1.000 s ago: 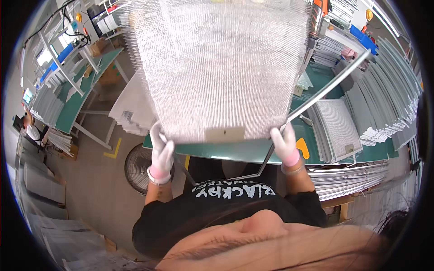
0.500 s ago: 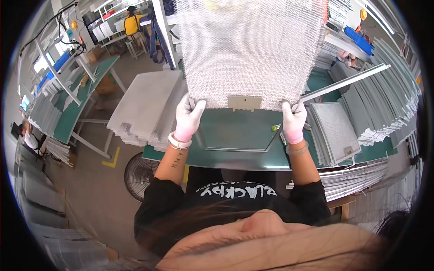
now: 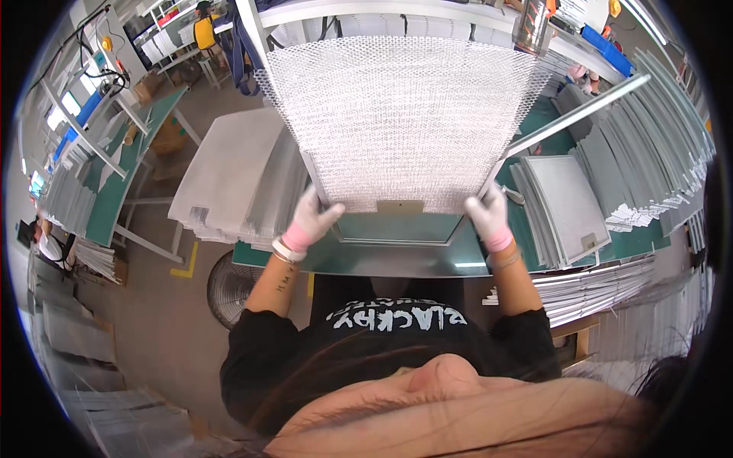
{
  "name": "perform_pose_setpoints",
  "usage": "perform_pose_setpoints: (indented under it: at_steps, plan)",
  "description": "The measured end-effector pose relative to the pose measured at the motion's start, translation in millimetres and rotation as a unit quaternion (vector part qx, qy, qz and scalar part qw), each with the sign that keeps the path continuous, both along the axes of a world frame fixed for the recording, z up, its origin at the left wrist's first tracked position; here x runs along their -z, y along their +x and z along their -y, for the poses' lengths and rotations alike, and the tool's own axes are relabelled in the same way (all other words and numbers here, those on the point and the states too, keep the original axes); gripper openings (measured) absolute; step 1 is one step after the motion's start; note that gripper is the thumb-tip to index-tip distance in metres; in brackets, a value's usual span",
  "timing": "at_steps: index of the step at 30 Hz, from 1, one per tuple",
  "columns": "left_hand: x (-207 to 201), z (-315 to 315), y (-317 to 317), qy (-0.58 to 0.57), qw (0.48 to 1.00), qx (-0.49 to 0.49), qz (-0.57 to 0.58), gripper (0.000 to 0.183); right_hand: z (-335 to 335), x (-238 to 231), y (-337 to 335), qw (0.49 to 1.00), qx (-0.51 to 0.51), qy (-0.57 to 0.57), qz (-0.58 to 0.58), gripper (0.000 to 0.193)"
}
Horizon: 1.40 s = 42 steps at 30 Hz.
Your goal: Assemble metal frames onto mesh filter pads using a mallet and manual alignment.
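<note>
A silvery metal mesh sheet point(image 3: 405, 130) slants up and away in front of me, a small beige plate point(image 3: 400, 207) at the middle of its near edge. White-gloved and pink-cuffed, my left hand point(image 3: 311, 218) is closed on the sheet's near left corner, thumb on top. At the near right corner my right hand point(image 3: 489, 217) grips it the same way. Both hands' other fingers are partly hidden along the sides. Below the sheet lies a thin metal frame point(image 3: 393, 243); its near bar shows, while the mesh covers most of the rest.
The frame rests on a green-topped workbench point(image 3: 359, 263). Stacked mesh panels point(image 3: 229, 164) stand to the left, and finished-looking framed panels point(image 3: 569, 206) lean at right. A long metal strip point(image 3: 580, 114) juts out at the far right. A floor fan point(image 3: 231, 290) sits below left.
Both hands have lowered the mesh sheet toward the bench and the frame, bringing its near edge closer to me. Its far edge has come into view.
</note>
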<state>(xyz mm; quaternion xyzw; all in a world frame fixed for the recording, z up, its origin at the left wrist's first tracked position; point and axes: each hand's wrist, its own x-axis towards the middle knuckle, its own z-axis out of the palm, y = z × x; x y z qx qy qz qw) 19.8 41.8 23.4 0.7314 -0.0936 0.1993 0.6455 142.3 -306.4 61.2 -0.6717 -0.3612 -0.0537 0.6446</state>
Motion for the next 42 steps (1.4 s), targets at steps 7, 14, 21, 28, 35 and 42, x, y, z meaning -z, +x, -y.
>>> perform_pose_setpoints:
  at_steps: [7,14,21,28,35,42]
  plan:
    - [-85.0,16.3,19.5,-0.127,0.976,-0.066,0.167,0.027,-26.4,-54.7,5.5,0.986,0.168,0.012,-0.004,0.015]
    - [-83.2,18.2,14.0,-0.121,0.978,-0.105,0.137,0.024,-36.0,-63.7,-9.5,0.98,0.151,0.109,-0.07,0.013]
    - [-58.6,24.6,13.3,-0.112,0.978,-0.074,0.16,0.025,-27.6,-18.5,-6.5,0.98,0.147,0.129,-0.033,0.022]
    - [35.7,23.1,-6.7,-0.071,0.992,-0.102,0.017,0.035,-13.9,79.0,-9.8,0.986,0.148,-0.01,-0.075,0.037]
    - [7.5,-2.8,-13.4,-0.041,0.996,0.028,-0.08,0.043,6.7,57.7,-7.1,0.99,0.051,-0.035,-0.125,0.035]
    - [-76.8,15.4,-1.9,-0.074,0.987,-0.088,0.117,0.019,-14.5,-62.2,-0.3,0.996,0.007,0.072,-0.058,0.012]
